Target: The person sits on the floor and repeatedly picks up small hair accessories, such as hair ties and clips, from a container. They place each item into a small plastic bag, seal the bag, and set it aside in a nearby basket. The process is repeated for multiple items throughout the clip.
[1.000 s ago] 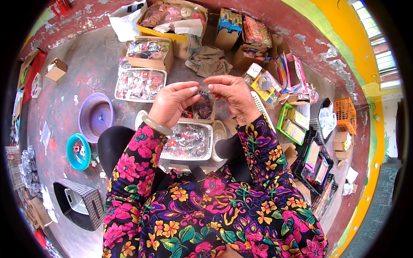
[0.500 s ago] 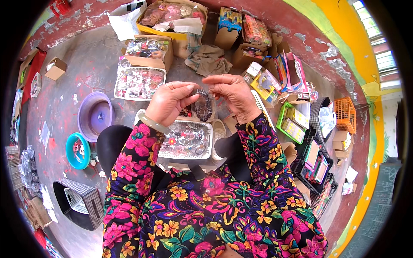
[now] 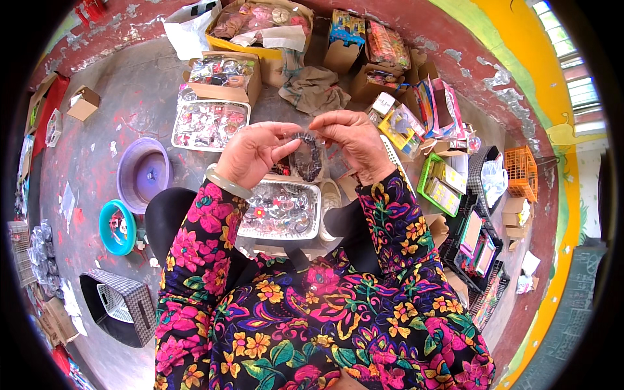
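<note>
The fingers of the right hand (image 3: 354, 144) pinch what looks like a clear bag (image 3: 331, 156), while those of the left hand (image 3: 250, 154) sit slightly parted, grip unclear, apparently so the dark band (image 3: 316, 159) hangs visible between them beyond the nearer white basket (image 3: 317, 211).

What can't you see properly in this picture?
All head view:
- Whether the bare left hand and bare right hand hold the dark, ring-shaped thing between them: blurred, small.
- Right palm: hidden by the hand's back.
- What clear packets in the nearer rectangular white plastic basket contain: too small, shiny.
- Bright red thing, upper left: cut off by the top edge.
</note>
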Demonstrator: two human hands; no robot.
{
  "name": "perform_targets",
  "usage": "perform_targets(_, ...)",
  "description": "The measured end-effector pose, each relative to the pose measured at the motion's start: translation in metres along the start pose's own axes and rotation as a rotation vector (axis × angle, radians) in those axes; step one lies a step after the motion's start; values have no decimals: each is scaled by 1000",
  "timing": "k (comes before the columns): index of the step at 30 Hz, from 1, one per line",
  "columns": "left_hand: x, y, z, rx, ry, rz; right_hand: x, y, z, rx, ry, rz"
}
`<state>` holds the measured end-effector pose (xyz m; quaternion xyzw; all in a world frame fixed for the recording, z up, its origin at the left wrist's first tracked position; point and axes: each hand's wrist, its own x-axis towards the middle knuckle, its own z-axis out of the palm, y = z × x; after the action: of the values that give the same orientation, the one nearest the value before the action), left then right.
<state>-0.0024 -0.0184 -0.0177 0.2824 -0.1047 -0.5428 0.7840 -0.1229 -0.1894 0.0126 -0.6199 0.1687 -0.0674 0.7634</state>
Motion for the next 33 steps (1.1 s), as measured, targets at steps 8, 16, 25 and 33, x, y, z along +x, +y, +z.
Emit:
perform_targets(8,1,-1,10,68,122,-18,0,-1,4,-60,7,-35)
perform_targets(16,3,-4,5,126,146,-42,0,0,3,-97,-13,-44)
perform_targets(25,4,-8,7,258,259,117,6,-2,2,-7,139,-30)
perform_targets(33,3,-15,17,474,204,179,8,11,6,-74,17,-59)
